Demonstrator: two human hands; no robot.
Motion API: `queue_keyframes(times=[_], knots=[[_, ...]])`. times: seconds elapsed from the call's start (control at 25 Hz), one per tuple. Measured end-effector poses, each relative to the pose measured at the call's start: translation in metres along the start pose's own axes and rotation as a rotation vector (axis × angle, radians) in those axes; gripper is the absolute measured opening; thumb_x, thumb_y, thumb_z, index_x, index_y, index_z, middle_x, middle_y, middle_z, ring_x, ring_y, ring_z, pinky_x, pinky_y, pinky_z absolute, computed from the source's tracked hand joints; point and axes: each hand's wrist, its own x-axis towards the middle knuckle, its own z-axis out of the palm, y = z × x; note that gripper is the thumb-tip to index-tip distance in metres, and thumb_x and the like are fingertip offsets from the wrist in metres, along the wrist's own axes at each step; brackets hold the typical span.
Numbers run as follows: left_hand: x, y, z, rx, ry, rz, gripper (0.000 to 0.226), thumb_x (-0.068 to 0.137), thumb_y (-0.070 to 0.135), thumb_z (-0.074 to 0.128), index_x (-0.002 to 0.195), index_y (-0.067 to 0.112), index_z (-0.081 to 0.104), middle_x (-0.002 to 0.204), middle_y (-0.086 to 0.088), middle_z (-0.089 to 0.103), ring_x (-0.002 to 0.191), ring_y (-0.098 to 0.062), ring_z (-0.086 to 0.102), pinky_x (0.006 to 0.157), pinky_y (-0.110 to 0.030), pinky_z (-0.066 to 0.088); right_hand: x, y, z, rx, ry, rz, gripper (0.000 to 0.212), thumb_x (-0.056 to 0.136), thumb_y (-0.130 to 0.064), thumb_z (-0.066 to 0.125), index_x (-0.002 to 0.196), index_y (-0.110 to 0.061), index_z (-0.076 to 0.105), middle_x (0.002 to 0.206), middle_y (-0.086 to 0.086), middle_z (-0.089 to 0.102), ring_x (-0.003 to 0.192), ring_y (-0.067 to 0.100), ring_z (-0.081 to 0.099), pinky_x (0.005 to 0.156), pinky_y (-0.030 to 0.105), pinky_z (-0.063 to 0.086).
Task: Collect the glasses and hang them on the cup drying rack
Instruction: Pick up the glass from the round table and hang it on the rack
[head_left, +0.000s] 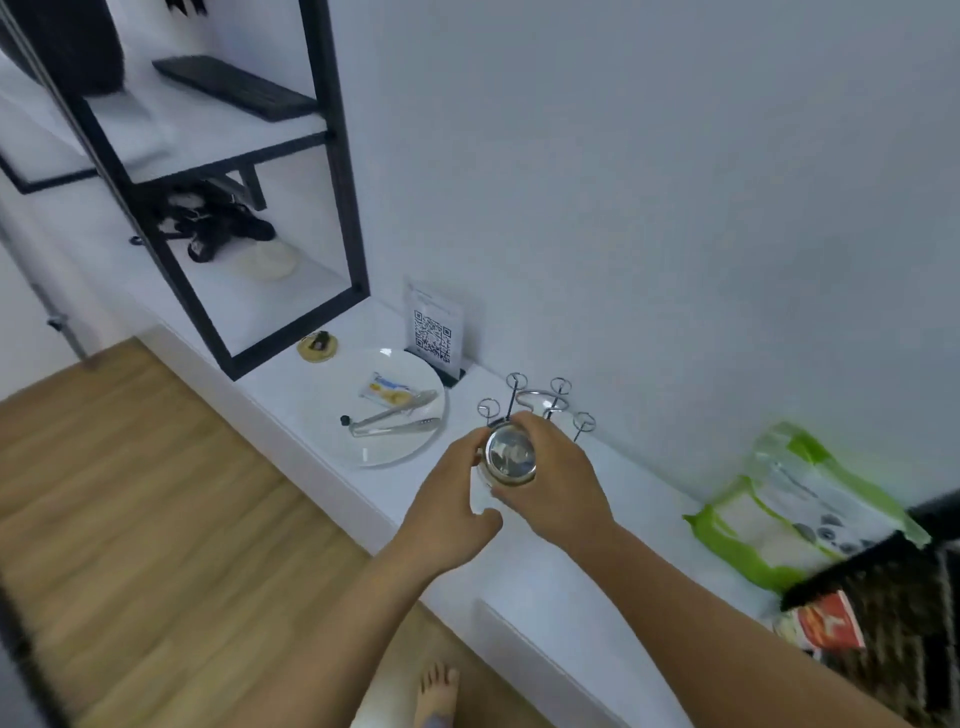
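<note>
A clear glass (510, 455) is turned upside down, its round base facing me. My right hand (558, 480) grips it from the right side. My left hand (451, 506) touches its left side with fingers spread around it. Just behind the glass stands the wire cup drying rack (540, 405), with several thin prongs ending in small loops. The glass hovers at the near-left prong of the rack. No other glass shows on the counter.
A white plate (387, 447) with metal tongs (392, 418) and a small packet lies left of the rack. A QR code stand (434, 332) leans by the wall. A green bag (795, 506) lies at the right. A black frame shelf (343, 218) stands at the left.
</note>
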Motion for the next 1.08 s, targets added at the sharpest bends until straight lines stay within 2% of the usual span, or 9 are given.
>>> queue_keyframes(times=[0.2,0.32,0.44,0.56,0.68,0.8,0.92,1.0,1.08], knots=[[0.073,-0.042,-0.001,-0.023,-0.15,-0.059,0.072,0.073,0.004,0.065,0.128,0.04,0.036,0.127,0.011,0.05,0.115,-0.006,0.048,0.092,-0.018,0.036,0.057,0.029,0.034,-0.084,-0.051,0.157,0.078,0.066,-0.031,0.089,0.132,-0.02,0.049,0.13,-0.001,0.058,0.115,0.019,0.059,0.091,0.029,0.049],[0.091,-0.058,0.006,-0.015,-0.224,-0.125,0.069,0.076,0.006,0.067,0.135,0.03,0.04,0.123,0.013,0.046,0.111,-0.004,0.046,0.088,-0.016,0.035,0.07,0.043,0.043,-0.207,-0.14,0.202,0.082,0.065,-0.038,0.089,0.133,-0.017,0.047,0.133,0.002,0.052,0.111,0.023,0.06,0.088,0.032,0.048],[0.106,-0.07,0.012,0.016,-0.309,-0.13,0.055,0.079,0.003,0.064,0.128,0.019,0.048,0.115,0.009,0.052,0.101,-0.005,0.048,0.074,-0.003,0.037,0.078,0.058,0.05,-0.364,-0.209,0.223,0.084,0.059,-0.051,0.085,0.129,-0.016,0.053,0.123,0.003,0.061,0.106,0.026,0.061,0.094,0.039,0.048],[0.117,-0.076,0.015,0.036,-0.352,-0.153,0.048,0.079,0.001,0.061,0.124,0.014,0.051,0.119,-0.002,0.06,0.102,-0.01,0.052,0.078,-0.015,0.04,0.081,0.072,0.057,-0.448,-0.211,0.238,0.084,0.056,-0.059,0.083,0.122,-0.014,0.058,0.115,0.006,0.068,0.105,0.029,0.064,0.098,0.046,0.047],[0.122,-0.079,0.017,0.018,-0.392,-0.157,0.056,0.077,0.003,0.063,0.128,0.021,0.047,0.124,0.002,0.057,0.11,-0.01,0.052,0.083,-0.016,0.04,0.084,0.072,0.058,-0.476,-0.252,0.267,0.088,0.062,-0.059,0.081,0.133,-0.017,0.05,0.128,0.005,0.062,0.12,0.029,0.056,0.107,0.049,0.038],[0.127,-0.07,0.021,0.038,-0.3,-0.113,0.04,0.079,0.004,0.066,0.116,0.013,0.055,0.108,0.005,0.056,0.098,-0.011,0.054,0.075,-0.011,0.039,0.085,0.067,0.048,-0.536,-0.298,0.301,0.1,0.07,-0.067,0.071,0.148,-0.019,0.031,0.149,0.005,0.044,0.139,0.028,0.037,0.117,0.054,0.02],[0.126,-0.047,0.028,0.111,-0.085,-0.02,0.032,0.081,0.006,0.066,0.111,0.014,0.057,0.103,0.004,0.056,0.093,-0.014,0.056,0.074,-0.015,0.04,0.074,0.056,0.021,-0.469,-0.165,0.297,0.089,0.081,-0.06,0.066,0.15,-0.018,0.029,0.15,0.007,0.042,0.14,0.029,0.036,0.118,0.054,0.018],[0.124,-0.026,0.035,0.104,-0.061,0.11,0.033,0.084,0.002,0.061,0.113,0.017,0.056,0.106,0.003,0.056,0.094,-0.015,0.056,0.074,-0.011,0.038,0.06,0.045,-0.003,-0.436,-0.053,0.259,0.073,0.085,-0.047,0.066,0.145,-0.015,0.039,0.144,0.009,0.05,0.134,0.031,0.045,0.115,0.055,0.026],[0.12,0.013,0.046,0.077,-0.084,0.273,0.034,0.085,-0.001,0.056,0.112,0.019,0.056,0.107,0.005,0.057,0.095,-0.013,0.056,0.076,-0.016,0.042,0.038,0.036,-0.038,-0.428,0.109,0.236,0.062,0.082,-0.038,0.069,0.137,-0.014,0.049,0.133,0.01,0.058,0.124,0.031,0.054,0.108,0.055,0.038]])
